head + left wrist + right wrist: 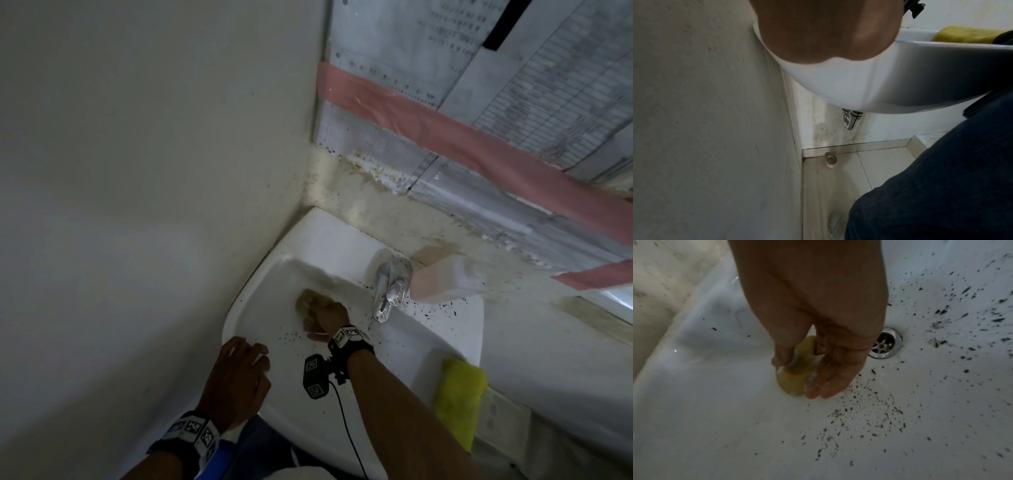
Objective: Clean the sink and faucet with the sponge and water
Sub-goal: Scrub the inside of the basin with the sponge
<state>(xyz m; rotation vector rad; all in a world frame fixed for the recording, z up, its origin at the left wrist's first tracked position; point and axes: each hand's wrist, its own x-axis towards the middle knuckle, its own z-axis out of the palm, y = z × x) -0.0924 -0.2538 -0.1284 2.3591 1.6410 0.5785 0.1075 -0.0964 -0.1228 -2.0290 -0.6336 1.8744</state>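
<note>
sink (pixel 455 329) holds black specks (pixel 875 418), right hand (pixel 323 317) gripping sponge (pixel 308 301).

Dim, greyish indoor light, wide-angle bending at edges (close-up skin blurred, soft shadows).

Sponge (pixel 310 301) in sink (pixel 260 291), left of faucet (pixel 388 291).

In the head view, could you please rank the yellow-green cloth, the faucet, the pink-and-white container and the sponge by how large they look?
1. Yellow-green cloth, nearest the camera, which may flatter it.
2. Pink-and-white container, close behind.
3. Faucet.
4. Sponge, partly hidden by the right hand gripping it, so its rank is unsure.
</note>
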